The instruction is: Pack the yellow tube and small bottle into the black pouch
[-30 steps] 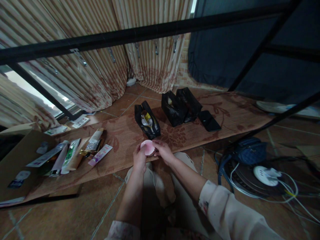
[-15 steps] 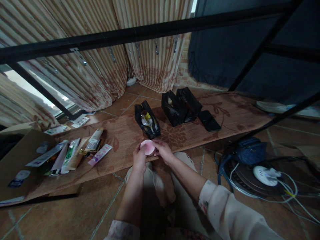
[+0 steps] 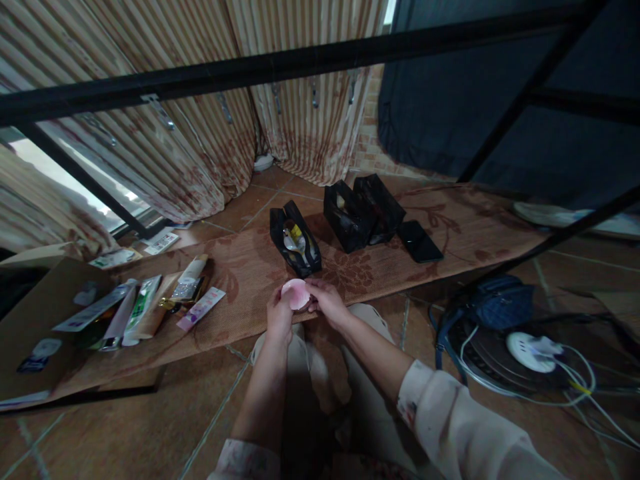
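Between my two hands is a small round pink disc [image 3: 295, 294], pale at its rim; I cannot tell exactly what it is. My left hand [image 3: 279, 313] grips its left edge, fingers closed. On the other side my right hand [image 3: 326, 301] pinches it with thumb and fingers. Just beyond them an open black pouch [image 3: 300, 260] stands on the brown patterned runner [image 3: 245, 267], with yellow and clear items inside. Two more black pouches [image 3: 345, 223] stand side by side farther right, and a black phone-like slab [image 3: 420, 241] lies beside them.
Several cosmetic tubes [image 3: 145, 307] and a pink-white packet [image 3: 201, 308] lie at left, by a cardboard box [image 3: 30, 327]. A dark metal rail [image 3: 300, 63] crosses ahead. At right are a blue quilted bag [image 3: 503, 301] and a white power strip [image 3: 530, 351] with cables.
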Available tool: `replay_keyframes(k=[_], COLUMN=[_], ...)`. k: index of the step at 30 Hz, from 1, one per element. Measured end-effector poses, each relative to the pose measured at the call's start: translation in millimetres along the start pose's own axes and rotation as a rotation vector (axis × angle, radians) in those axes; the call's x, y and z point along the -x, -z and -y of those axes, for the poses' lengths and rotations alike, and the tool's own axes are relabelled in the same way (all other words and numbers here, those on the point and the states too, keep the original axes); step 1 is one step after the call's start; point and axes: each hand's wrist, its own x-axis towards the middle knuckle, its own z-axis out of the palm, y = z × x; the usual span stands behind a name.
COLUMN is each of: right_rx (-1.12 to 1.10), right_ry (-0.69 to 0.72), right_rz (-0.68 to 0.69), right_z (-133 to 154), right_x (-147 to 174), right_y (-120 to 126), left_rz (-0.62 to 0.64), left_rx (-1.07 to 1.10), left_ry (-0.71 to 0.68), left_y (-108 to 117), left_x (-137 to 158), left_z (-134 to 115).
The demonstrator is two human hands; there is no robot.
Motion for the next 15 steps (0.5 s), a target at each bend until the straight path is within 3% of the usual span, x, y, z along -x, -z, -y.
replay_keyframes(k=[15], right_rx=[0.005], right_ry=[0.0], right_rz=[0.001], right_z=[1.1], right_x=[1.3], right_y=[-0.5], left_rz=[0.002], left_rx=[0.003], left_ry=[0.009], left_y=[-0.3], left_x=[1.3], left_z=[-1.2])
